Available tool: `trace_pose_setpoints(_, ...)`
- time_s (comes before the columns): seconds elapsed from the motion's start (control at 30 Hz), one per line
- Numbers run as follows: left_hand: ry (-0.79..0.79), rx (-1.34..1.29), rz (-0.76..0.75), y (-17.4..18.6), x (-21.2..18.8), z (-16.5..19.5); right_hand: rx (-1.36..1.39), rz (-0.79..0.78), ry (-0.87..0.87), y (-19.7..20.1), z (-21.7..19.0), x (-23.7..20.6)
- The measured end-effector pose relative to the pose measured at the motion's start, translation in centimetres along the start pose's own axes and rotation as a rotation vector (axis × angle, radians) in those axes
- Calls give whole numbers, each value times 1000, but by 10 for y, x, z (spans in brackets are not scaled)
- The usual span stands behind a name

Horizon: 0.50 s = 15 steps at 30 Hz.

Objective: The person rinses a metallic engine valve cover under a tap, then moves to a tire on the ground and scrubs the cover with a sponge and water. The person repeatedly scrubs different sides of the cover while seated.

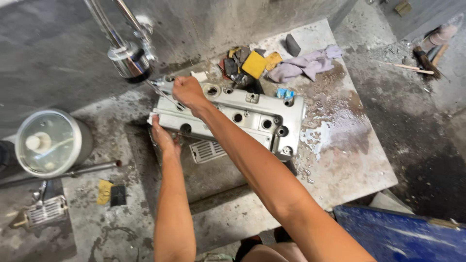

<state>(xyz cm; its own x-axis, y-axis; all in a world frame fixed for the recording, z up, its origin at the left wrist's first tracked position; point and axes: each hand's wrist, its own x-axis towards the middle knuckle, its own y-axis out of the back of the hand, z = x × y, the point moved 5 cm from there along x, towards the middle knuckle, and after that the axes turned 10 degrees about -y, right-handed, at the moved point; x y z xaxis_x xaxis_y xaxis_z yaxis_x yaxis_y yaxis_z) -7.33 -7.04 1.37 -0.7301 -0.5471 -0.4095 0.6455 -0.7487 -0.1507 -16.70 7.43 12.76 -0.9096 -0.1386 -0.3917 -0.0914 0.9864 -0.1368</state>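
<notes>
Head view, looking down at a wet concrete slab [340, 165] set on a grimy floor.

Item 1: silver engine valve cover [238, 119], lying lengthwise across the slab's upper middle, several round holes along its top face. A small ribbed metal plate [207, 150] lies just beside its near edge.

Item 2: left hand [162, 136], fingers curled over the cover's near left corner, gripping the edge.

Item 3: right hand [188, 92], closed in a fist above the cover's left end, fingers wrapped round a thin metal tool [162, 92] whose tip points toward the upper left; kind of tool cannot be told.

Item 4: chrome tap [127, 57], hanging over the cover's far left corner.

Item 5: pile of worn sandpaper pieces [250, 64], yellow and dark, just beyond the cover; lilac rag [306, 64] to their right; dark grey block [292, 44] near the slab's far edge.

Item 6: round glass-fronted canister [48, 143], far left, with a metal rod [73, 171] below it.

Item 7: blue panel [398, 235], lower right corner.
</notes>
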Motion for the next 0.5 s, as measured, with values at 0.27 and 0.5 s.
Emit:
trace_pose_setpoints(0.27,-9,68,82,4,-4,6,108,-236,-178,-21,-3,-12)
trace_pose_setpoints(0.5,3,40,40,7,-3,2,-529,70,80,-30,3,-3)
